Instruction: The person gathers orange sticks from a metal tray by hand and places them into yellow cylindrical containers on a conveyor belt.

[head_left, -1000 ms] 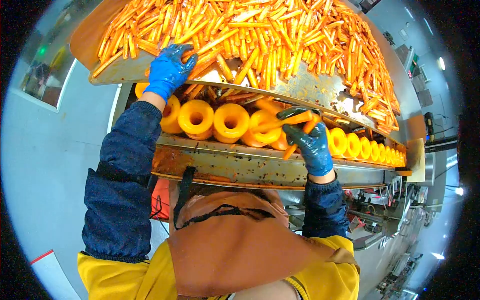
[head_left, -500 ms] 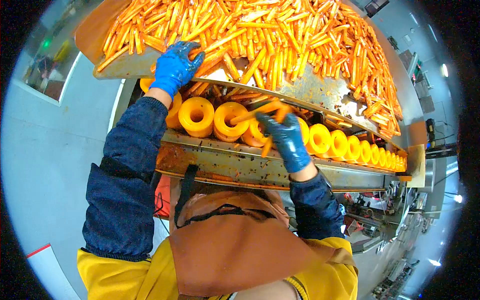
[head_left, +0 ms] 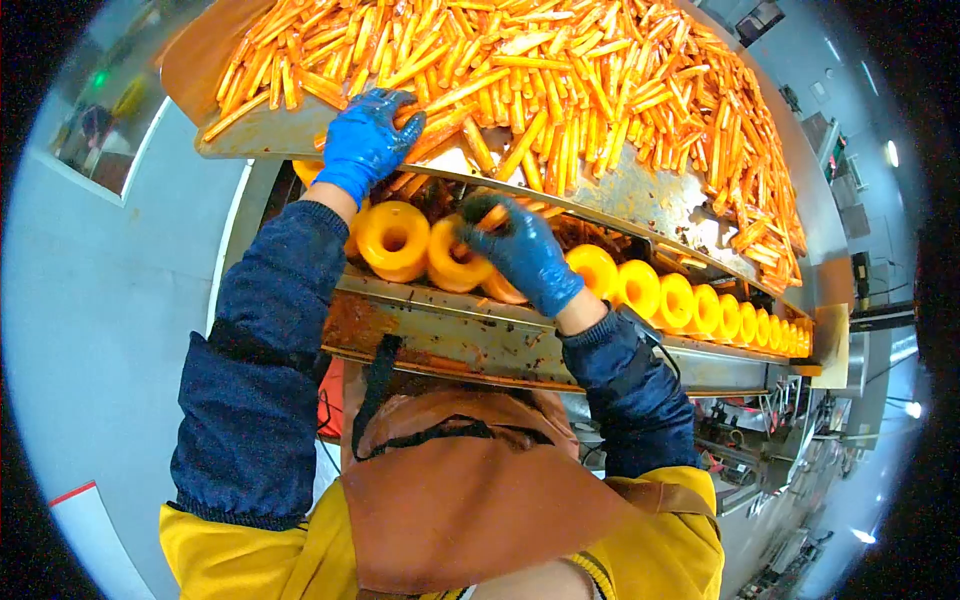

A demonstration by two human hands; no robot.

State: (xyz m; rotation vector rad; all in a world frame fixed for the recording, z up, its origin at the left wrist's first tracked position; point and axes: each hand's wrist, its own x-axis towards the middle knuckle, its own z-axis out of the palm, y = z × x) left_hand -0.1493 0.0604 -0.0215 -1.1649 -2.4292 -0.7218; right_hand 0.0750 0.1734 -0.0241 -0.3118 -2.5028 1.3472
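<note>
My left hand, in a blue glove, is at the near edge of the metal tray, its fingers closed around orange food sticks from the pile. My right hand, also gloved, is over the row of yellow hollow rollers or cups. It pinches an orange stick just above a yellow cup, and its fingers hide part of that cup's opening. Left of it, another yellow cup shows a dark round hole.
The yellow cups run to the right in a curved row below the tray. A stained metal rail lies between them and my brown apron. Loose sticks lie in the gap behind the cups. Machinery stands at the right.
My right hand has moved left along the cups with its sticks, now reaching the second large cup. My left hand stays at the tray edge, shifted slightly in view.
</note>
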